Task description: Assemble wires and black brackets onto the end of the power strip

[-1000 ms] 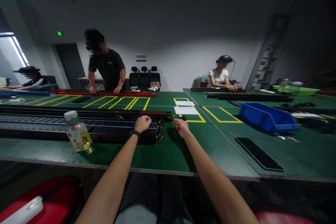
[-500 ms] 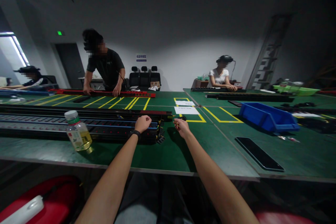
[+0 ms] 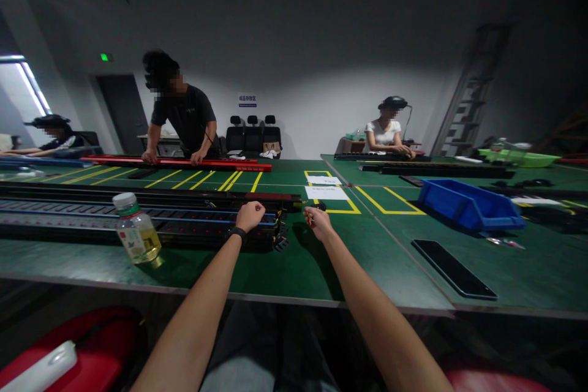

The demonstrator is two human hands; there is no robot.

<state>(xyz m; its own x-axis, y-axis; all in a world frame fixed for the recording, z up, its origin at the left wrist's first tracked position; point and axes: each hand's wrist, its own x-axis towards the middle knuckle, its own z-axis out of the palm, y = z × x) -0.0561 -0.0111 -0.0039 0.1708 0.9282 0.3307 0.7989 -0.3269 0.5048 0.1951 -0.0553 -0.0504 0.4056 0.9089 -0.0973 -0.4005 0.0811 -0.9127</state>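
My left hand [image 3: 250, 215] is curled into a fist on top of the near end of a long black rail assembly [image 3: 138, 220] with blue strips, lying across the green table [image 3: 303, 269]. A black band circles that wrist. My right hand [image 3: 318, 222] hovers just right of the rail's end, fingers pinched on a small thing I cannot make out. A small black part [image 3: 320, 205] lies on the table just beyond it.
A drink bottle [image 3: 136, 229] stands at the near left. A blue bin [image 3: 468, 204] and a flat black strip [image 3: 452, 268] lie to the right. White papers [image 3: 325, 192] sit in yellow-marked boxes. Three other people work at far tables, one leaning over a red rail [image 3: 184, 163].
My hands have hardly moved. The standing person at the far table has shifted both hands leftward along the red rail.
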